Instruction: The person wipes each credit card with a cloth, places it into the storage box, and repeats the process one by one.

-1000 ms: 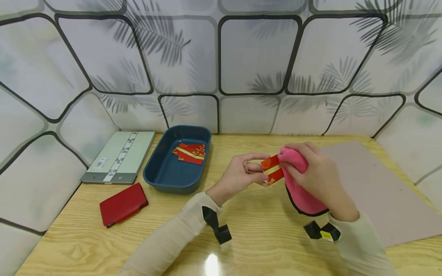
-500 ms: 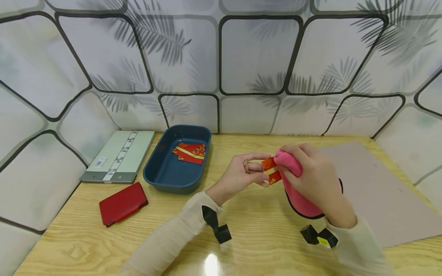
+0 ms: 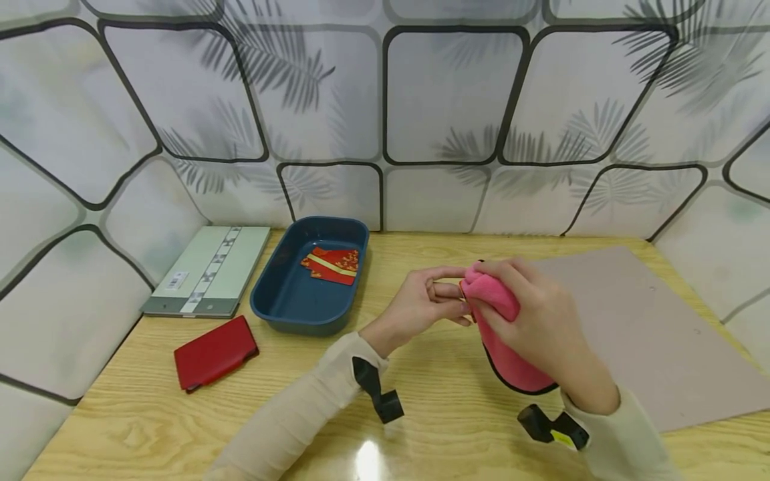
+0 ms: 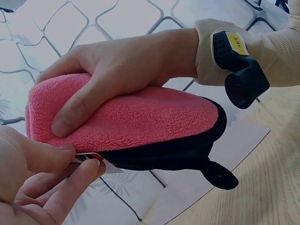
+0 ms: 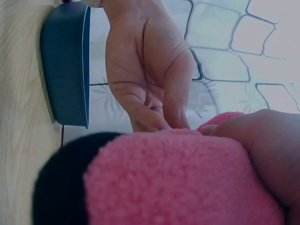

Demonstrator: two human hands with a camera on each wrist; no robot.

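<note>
My left hand (image 3: 424, 300) pinches the edge of a small red card between thumb and fingers; only a sliver of the card (image 4: 96, 155) shows in the left wrist view. A folded pink fleecy cloth (image 3: 511, 347) with black edging covers the rest of it. My right hand (image 3: 535, 321) grips this cloth, thumb on the near side, and presses it over the card right up to the left fingertips. In the right wrist view the cloth (image 5: 183, 178) fills the lower part and hides the card.
A dark blue tray (image 3: 295, 314) holds several red and gold cards (image 3: 333, 266). Left of it lie a pale green box-like folder (image 3: 207, 267) and a red wallet-like case (image 3: 216, 353). A flat grey-beige board (image 3: 662, 334) covers the table's right side.
The right hand has slid the pink cloth leftward along the card to the left fingertips, covering the part that showed before. The left hand has stayed in place.
</note>
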